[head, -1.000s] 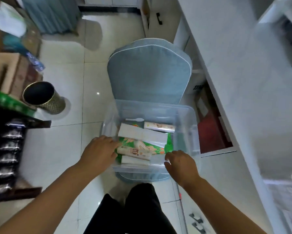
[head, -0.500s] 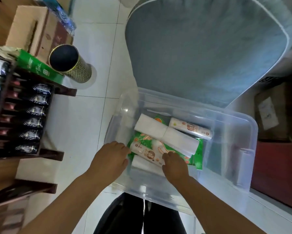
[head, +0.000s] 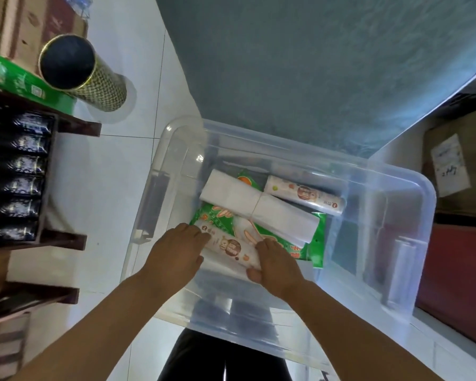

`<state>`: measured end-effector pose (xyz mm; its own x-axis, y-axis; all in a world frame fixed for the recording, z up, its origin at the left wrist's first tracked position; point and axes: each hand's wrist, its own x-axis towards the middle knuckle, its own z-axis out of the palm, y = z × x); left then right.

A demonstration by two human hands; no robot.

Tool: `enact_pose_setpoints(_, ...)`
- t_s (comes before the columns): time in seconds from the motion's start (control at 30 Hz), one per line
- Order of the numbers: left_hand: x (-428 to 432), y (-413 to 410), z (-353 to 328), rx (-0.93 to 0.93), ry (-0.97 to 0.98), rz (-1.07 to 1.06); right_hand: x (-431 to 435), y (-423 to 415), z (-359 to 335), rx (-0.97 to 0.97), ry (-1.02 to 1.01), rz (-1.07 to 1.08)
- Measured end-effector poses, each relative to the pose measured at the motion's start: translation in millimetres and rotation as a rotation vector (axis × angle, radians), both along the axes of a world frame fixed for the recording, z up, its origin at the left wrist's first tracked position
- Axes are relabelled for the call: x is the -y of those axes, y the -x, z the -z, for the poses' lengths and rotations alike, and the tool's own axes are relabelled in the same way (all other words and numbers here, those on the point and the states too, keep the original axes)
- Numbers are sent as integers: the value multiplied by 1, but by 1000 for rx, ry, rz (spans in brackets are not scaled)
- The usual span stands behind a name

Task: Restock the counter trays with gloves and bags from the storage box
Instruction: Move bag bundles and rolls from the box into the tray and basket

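Observation:
The clear plastic storage box (head: 396,171) sits on a grey-blue chair cushion (head: 300,64). Inside lie a white printed roll (head: 227,244), a second like it (head: 304,194) at the back, a banded white bundle (head: 259,209) and a green printed packet (head: 311,248). My left hand (head: 173,250) rests against the near roll's left end. My right hand (head: 276,264) curls over its right end, thumb under the near side. Both hands are inside the box, fingers bent around the roll.
A gold mesh cylinder bin (head: 85,71) stands on the white tiled floor at left. A dark wooden rack of black cans (head: 19,177) and a green box (head: 14,78) fill the left edge. Cardboard boxes (head: 451,163) and a red surface (head: 459,281) lie at right.
The view has dropped much closer to the box. Both hands went from the box's near rim down inside and closed on the near printed roll.

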<state>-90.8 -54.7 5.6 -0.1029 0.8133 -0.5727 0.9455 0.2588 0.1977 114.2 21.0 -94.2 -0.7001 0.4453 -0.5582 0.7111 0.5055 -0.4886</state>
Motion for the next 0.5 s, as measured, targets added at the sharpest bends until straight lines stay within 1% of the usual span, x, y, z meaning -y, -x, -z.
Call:
enact_pose_setpoints(0.1, -14, -8, 0, -41, -47, 111, -7, -5, -21, -150, -41, -18)
enact_pose_setpoints(0.13, -21, -11, -1, -56, -70, 157, -10, -5, -29, -177, -48, -30)
enact_pose_setpoints(0.17, -27, -14, -1, -40, -53, 192, -13, -6, -36, -198, -56, -36)
enact_pose_setpoints(0.23, -35, -16, 1, -12, 12, 192, -21, -8, -46, -233, -67, -41)
enact_pose_setpoints(0.3, -37, -15, 3, -52, 38, 170, -33, -11, -51, -261, -57, -22)
enact_pose_setpoints(0.33, -37, -14, 2, -75, 41, 147, -40, -12, -50, -273, -58, 21)
enact_pose_setpoints(0.4, -35, -12, -1, -127, 42, 91, -55, -15, -44, -259, -88, 194)
enact_pose_setpoints(0.43, -35, -9, -2, -160, 38, 60, -65, -15, -37, -223, -117, 275)
enact_pose_setpoints(0.47, -33, -6, -3, -193, 32, 25, -73, -14, -28, -162, -151, 310)
enact_pose_setpoints(0.5, -31, -4, -3, -218, 27, -11, -80, -13, -18, -85, -180, 299)
